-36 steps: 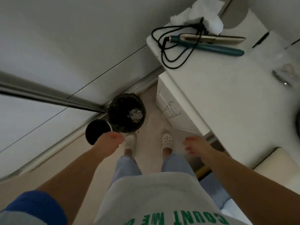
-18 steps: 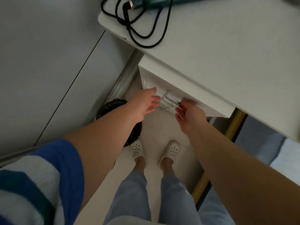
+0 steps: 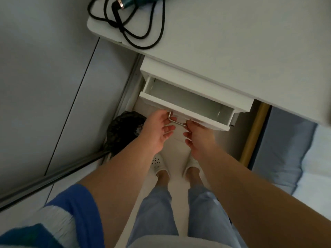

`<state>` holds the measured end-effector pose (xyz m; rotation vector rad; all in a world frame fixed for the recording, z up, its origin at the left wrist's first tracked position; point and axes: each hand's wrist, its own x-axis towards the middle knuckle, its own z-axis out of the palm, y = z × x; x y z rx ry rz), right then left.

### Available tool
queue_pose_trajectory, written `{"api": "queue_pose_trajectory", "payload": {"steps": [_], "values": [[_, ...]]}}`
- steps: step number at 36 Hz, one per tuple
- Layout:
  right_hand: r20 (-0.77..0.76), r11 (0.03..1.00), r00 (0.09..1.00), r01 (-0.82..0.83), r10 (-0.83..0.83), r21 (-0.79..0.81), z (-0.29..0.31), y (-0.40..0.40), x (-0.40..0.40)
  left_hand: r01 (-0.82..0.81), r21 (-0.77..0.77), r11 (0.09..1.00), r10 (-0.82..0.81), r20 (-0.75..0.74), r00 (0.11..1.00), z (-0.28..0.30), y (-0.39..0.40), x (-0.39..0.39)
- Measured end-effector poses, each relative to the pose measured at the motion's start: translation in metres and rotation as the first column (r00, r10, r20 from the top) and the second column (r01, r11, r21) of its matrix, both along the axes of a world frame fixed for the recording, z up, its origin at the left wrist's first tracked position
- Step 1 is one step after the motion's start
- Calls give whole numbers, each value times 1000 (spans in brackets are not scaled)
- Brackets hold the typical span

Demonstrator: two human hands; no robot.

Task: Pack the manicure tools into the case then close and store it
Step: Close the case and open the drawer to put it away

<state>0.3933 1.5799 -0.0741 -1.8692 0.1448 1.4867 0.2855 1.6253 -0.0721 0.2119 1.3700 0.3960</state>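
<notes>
Hands [image 3: 160, 129] [image 3: 198, 136] grip thin bent-metal handle [image 3: 174, 121], boxy white drawer [image 3: 186, 102].

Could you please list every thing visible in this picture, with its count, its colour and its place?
drawer: one, white, pulled open under the desk
handle: one, metal, on the drawer front
desk: one, white, top right
cable: one, black, coiled on the desk corner
styling tool: one, teal, at the top edge
bin: one, black, on the floor, left
shoes: two, white, on the floor
left hand: at the handle
right hand: at the handle
</notes>
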Motion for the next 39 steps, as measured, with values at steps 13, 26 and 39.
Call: {"api": "queue_pose_trajectory", "payload": {"steps": [13, 26, 39], "values": [[-72, 994, 995, -70, 63, -87, 12, -67, -39, 8, -137, 990, -3, 40, 999, 12, -65, -56], [-162, 977, 976, -166, 143, -137, 30, -76, -30, 49, -192, 980, -55, -27, 998, 26, -65, -60], [12, 931, 938, -341, 345, -132, 117, -104, 54, 480, -75, 874, -481, -282, 830, 114, -54, -38]]}}
